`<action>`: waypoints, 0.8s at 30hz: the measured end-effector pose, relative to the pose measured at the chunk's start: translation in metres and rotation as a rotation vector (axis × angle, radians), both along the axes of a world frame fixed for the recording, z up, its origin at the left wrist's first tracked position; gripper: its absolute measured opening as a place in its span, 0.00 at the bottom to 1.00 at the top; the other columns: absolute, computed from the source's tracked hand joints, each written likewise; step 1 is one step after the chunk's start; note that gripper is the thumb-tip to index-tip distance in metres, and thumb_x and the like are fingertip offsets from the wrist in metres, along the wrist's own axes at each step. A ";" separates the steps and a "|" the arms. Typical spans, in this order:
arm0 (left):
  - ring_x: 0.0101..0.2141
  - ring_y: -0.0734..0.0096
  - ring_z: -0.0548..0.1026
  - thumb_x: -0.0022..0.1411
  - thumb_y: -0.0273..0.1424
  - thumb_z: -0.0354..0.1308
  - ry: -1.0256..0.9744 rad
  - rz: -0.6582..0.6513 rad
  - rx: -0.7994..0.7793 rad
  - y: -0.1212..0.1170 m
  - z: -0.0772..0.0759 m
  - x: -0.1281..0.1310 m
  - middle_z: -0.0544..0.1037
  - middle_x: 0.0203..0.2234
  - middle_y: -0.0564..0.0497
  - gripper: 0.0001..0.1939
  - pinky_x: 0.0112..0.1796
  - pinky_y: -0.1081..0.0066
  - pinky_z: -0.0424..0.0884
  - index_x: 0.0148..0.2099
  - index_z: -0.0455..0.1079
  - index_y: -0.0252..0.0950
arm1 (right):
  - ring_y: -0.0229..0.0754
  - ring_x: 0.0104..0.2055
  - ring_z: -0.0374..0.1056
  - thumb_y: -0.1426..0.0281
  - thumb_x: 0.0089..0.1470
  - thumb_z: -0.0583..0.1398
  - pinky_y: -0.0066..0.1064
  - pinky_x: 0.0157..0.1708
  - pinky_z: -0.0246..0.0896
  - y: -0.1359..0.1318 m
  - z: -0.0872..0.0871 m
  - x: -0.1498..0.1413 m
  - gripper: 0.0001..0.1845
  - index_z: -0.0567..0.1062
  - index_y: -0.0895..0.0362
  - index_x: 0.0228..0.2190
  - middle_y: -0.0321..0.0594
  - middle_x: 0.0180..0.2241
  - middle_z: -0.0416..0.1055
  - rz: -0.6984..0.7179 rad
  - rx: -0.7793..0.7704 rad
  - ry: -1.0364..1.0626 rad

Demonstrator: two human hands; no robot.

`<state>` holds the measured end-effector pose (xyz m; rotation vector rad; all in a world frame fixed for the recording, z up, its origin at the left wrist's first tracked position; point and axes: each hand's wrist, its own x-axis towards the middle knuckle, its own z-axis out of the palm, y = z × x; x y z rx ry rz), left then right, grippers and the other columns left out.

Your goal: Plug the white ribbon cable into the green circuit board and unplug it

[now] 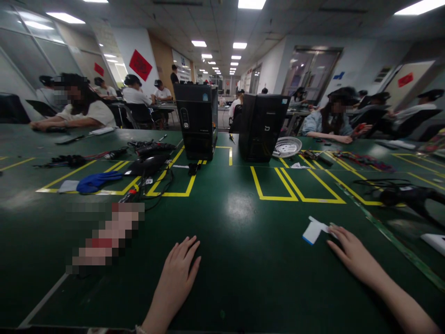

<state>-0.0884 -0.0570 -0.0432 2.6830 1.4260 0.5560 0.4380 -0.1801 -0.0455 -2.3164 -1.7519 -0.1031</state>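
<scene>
Both hands were inspected at the near half of the green tabletop (239, 264). The right hand (358, 257) is open, thumb apart from the fingers, its fingertips at the end of a flat white piece with a blue edge (313, 230); whether any of it is pinched cannot be told. The piece lies toward the tabletop's right side, nearer the near edge than the yellow tape outlines (278, 198). Its material is not determinable. The left hand (180, 269) is open, palm down, close to the near edge, with nothing seen in its grasp. As to progress: the right hand has reached the white piece, judged as contact only; the piece lies on the tabletop, not lifted and not inside any outline. Whatever handling of it is left cannot be established from this view. Also noted: two upright black computer towers, one left (198, 123) and one right (263, 127), toward the far edge; a round white grille (288, 147) beside the right tower; a blue glove (99, 182) at the left side.
</scene>
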 end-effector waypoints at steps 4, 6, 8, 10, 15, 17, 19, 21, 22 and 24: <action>0.60 0.57 0.63 0.70 0.36 0.45 -0.005 0.004 0.011 0.000 0.000 0.000 0.68 0.59 0.45 0.21 0.58 0.49 0.60 0.61 0.64 0.36 | 0.52 0.65 0.49 0.52 0.61 0.47 0.53 0.63 0.45 0.026 0.015 -0.094 0.32 0.63 0.58 0.59 0.51 0.63 0.55 0.290 -0.063 0.014; 0.60 0.56 0.63 0.70 0.36 0.44 -0.007 0.003 0.015 0.000 -0.001 0.000 0.68 0.58 0.45 0.21 0.58 0.49 0.61 0.60 0.64 0.36 | 0.49 0.67 0.45 0.53 0.62 0.48 0.52 0.64 0.42 0.035 0.022 -0.143 0.32 0.58 0.55 0.62 0.48 0.65 0.50 0.445 -0.115 0.038; 0.59 0.56 0.64 0.70 0.35 0.44 -0.008 -0.002 0.024 0.000 -0.002 0.000 0.69 0.58 0.45 0.20 0.57 0.49 0.61 0.60 0.65 0.36 | 0.49 0.68 0.38 0.53 0.62 0.49 0.51 0.65 0.39 0.040 0.029 -0.186 0.35 0.53 0.54 0.65 0.47 0.67 0.43 0.604 -0.170 0.074; 0.59 0.57 0.64 0.69 0.34 0.44 -0.009 -0.008 0.036 0.000 -0.003 0.000 0.69 0.58 0.45 0.20 0.57 0.49 0.61 0.59 0.65 0.37 | 0.51 0.69 0.33 0.53 0.61 0.52 0.52 0.65 0.34 0.043 0.033 -0.222 0.38 0.49 0.53 0.66 0.48 0.68 0.38 0.724 -0.226 0.112; 0.59 0.58 0.64 0.70 0.34 0.45 -0.019 -0.016 0.051 0.001 -0.006 -0.001 0.69 0.58 0.44 0.20 0.57 0.50 0.61 0.60 0.64 0.36 | 0.54 0.69 0.27 0.49 0.57 0.55 0.53 0.65 0.28 0.053 0.041 -0.273 0.43 0.46 0.52 0.66 0.50 0.68 0.32 0.823 -0.314 0.197; 0.59 0.57 0.64 0.70 0.34 0.44 -0.024 -0.019 0.053 0.002 -0.006 -0.001 0.69 0.57 0.44 0.20 0.57 0.49 0.61 0.60 0.65 0.36 | 0.53 0.69 0.27 0.48 0.58 0.53 0.52 0.65 0.27 0.057 0.044 -0.282 0.43 0.46 0.52 0.66 0.49 0.68 0.32 0.855 -0.323 0.224; 0.59 0.57 0.65 0.70 0.34 0.44 -0.031 -0.019 0.055 0.002 -0.006 -0.001 0.70 0.57 0.44 0.20 0.57 0.50 0.61 0.59 0.65 0.36 | 0.51 0.69 0.27 0.47 0.58 0.51 0.51 0.66 0.27 0.060 0.048 -0.286 0.42 0.46 0.52 0.66 0.49 0.68 0.33 0.888 -0.325 0.232; 0.59 0.57 0.65 0.70 0.34 0.45 -0.036 -0.014 0.051 0.001 -0.005 -0.001 0.70 0.57 0.45 0.19 0.58 0.50 0.60 0.59 0.66 0.37 | 0.49 0.69 0.29 0.47 0.59 0.50 0.49 0.66 0.28 0.063 0.051 -0.283 0.41 0.46 0.52 0.66 0.48 0.68 0.35 0.902 -0.313 0.204; 0.59 0.57 0.65 0.70 0.34 0.45 -0.035 -0.010 0.046 0.001 -0.005 -0.001 0.70 0.57 0.45 0.19 0.58 0.50 0.60 0.59 0.66 0.37 | 0.48 0.69 0.30 0.47 0.59 0.50 0.48 0.66 0.29 0.065 0.053 -0.278 0.41 0.46 0.52 0.66 0.47 0.68 0.35 0.893 -0.298 0.177; 0.59 0.57 0.64 0.70 0.34 0.45 -0.028 0.000 0.029 0.000 -0.003 -0.001 0.69 0.58 0.45 0.20 0.58 0.49 0.61 0.59 0.65 0.38 | 0.48 0.69 0.34 0.48 0.60 0.49 0.47 0.66 0.33 0.070 0.054 -0.259 0.39 0.48 0.51 0.66 0.45 0.68 0.37 0.815 -0.242 0.107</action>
